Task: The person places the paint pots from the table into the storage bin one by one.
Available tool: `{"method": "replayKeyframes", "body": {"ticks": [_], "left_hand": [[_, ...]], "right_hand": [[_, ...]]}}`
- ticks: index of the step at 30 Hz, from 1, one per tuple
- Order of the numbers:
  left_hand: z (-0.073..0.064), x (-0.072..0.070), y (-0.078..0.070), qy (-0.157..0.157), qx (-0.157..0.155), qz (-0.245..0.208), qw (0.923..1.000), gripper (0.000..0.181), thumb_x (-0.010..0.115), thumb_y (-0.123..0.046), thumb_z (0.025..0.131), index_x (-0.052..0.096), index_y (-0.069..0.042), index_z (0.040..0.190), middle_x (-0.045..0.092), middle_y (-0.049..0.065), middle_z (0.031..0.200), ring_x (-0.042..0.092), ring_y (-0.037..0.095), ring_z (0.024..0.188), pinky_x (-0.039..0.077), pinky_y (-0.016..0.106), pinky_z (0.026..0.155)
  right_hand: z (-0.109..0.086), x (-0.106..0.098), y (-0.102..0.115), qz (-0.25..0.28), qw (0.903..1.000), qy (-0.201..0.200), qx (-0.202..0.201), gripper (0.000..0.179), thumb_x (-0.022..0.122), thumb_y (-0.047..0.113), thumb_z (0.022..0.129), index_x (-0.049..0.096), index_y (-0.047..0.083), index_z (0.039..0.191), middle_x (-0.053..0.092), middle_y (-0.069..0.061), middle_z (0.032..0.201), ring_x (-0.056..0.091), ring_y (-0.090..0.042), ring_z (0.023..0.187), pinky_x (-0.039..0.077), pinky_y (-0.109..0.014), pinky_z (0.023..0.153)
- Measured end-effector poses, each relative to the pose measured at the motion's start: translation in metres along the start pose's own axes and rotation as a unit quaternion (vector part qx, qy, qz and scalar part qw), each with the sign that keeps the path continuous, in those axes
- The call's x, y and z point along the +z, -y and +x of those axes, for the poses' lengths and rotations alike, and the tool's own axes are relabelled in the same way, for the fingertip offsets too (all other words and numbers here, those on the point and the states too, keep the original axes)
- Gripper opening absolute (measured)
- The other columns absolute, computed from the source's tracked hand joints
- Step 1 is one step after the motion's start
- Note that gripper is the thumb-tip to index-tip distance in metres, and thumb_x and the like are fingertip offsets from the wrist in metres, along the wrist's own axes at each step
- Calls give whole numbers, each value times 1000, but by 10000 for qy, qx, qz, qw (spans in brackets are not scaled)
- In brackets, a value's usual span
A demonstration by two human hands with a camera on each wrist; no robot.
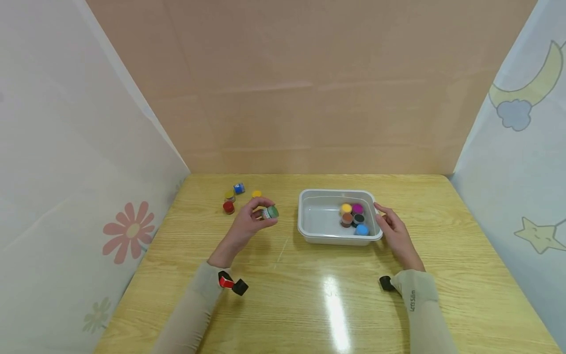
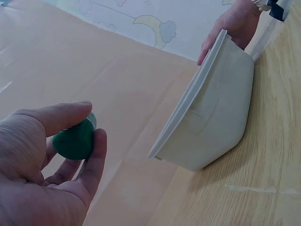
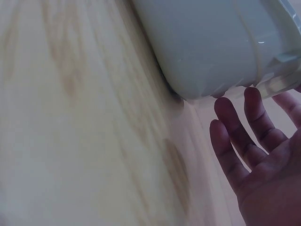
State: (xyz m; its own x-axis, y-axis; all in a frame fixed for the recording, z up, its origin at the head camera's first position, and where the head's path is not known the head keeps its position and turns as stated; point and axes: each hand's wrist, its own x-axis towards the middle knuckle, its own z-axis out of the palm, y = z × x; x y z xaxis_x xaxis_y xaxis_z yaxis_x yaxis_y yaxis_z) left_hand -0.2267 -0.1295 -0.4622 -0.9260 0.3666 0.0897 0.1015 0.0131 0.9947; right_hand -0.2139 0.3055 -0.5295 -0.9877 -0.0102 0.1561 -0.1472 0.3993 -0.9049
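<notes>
One green-lidded jar (image 1: 270, 212) is pinched by the fingers of the left hand (image 1: 248, 222), lid turned rightward. Right of these fingers, apart, a white tray (image 1: 318, 221) is set with its long axis running away from them, its inside fenced off by the left rim (image 1: 300, 212). Its right end is touched by the right hand (image 1: 396, 237), fingers loosely extended, and five jars (image 1: 347, 220) are grouped inside near that hand. Left of and beyond the left fingers, a red jar (image 1: 228, 207), an olive-lidded jar (image 1: 230, 195), a blue jar (image 1: 239, 188) and a yellow-topped jar (image 1: 257, 194) are scattered on the worktop (image 1: 287, 305).
</notes>
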Motion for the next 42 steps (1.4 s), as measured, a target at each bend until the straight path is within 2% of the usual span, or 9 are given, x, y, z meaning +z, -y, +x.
{"method": "replayKeyframes", "body": {"ticks": [6, 13, 19, 23, 26, 32, 37, 42], "left_hand": [[5, 10, -2, 80, -66, 192, 9998, 44, 73, -5, 96, 55, 1, 136, 52, 14, 134, 63, 23, 106, 58, 24, 87], [14, 25, -2, 151, -18, 695, 9975, 42, 75, -12, 96, 59, -4, 134, 59, 13, 132, 63, 23, 105, 58, 27, 90], [23, 39, -2, 178, 226, 1200, 9924, 40, 79, -19, 94, 65, -12, 130, 65, 6, 130, 62, 21, 112, 52, 44, 105], [29, 49, -2, 288, 440, 1289, 9903, 38, 79, -18, 93, 66, -13, 129, 67, 6, 127, 62, 21, 111, 51, 55, 105], [34, 58, -2, 361, 635, 1396, 9875, 38, 80, -16, 92, 67, -12, 128, 68, 6, 123, 62, 18, 106, 51, 57, 101], [49, 75, -1, 467, 829, 1625, 9821, 36, 81, -17, 91, 67, -12, 125, 71, 5, 119, 61, 16, 100, 52, 55, 98], [60, 91, -2, 534, 887, 2105, 9721, 37, 81, -21, 92, 68, -13, 126, 71, 1, 121, 59, 14, 106, 51, 38, 98], [72, 106, 1, 454, 938, 2379, 9657, 38, 80, -19, 92, 68, -10, 127, 71, 3, 123, 59, 16, 110, 53, 39, 99]], "right_hand": [[0, 0, -1, 55, 10000, 27, -11, 50, 48, 31, 111, 45, 10, 156, 54, -3, 92, 46, -9, 84, 40, -20, 74], [0, -1, 0, 7, 10000, 38, 38, 50, 48, 32, 111, 44, 10, 157, 54, 0, 93, 47, -8, 85, 41, -19, 75], [1, -2, 0, -20, 10000, 36, 89, 50, 48, 30, 111, 44, 10, 157, 54, -3, 94, 46, -8, 85, 40, -19, 75], [0, -2, 1, 10, 10000, 52, 85, 50, 48, 27, 111, 43, 8, 157, 56, -6, 95, 47, -8, 85, 40, -19, 75], [0, -2, 1, 20, 9999, 51, 110, 50, 48, 28, 111, 43, 8, 157, 56, -6, 96, 47, -8, 85, 40, -19, 75], [0, -1, 0, -49, 9999, 42, 91, 50, 47, 33, 111, 44, 11, 157, 53, -3, 94, 46, -9, 85, 40, -20, 74], [1, -1, -2, -49, 10000, 45, 30, 50, 47, 32, 111, 45, 11, 156, 53, -3, 92, 46, -9, 84, 40, -20, 73], [1, 0, -2, -39, 10000, 45, 15, 50, 47, 31, 111, 45, 11, 157, 53, -6, 94, 46, -9, 85, 40, -20, 74]]}}
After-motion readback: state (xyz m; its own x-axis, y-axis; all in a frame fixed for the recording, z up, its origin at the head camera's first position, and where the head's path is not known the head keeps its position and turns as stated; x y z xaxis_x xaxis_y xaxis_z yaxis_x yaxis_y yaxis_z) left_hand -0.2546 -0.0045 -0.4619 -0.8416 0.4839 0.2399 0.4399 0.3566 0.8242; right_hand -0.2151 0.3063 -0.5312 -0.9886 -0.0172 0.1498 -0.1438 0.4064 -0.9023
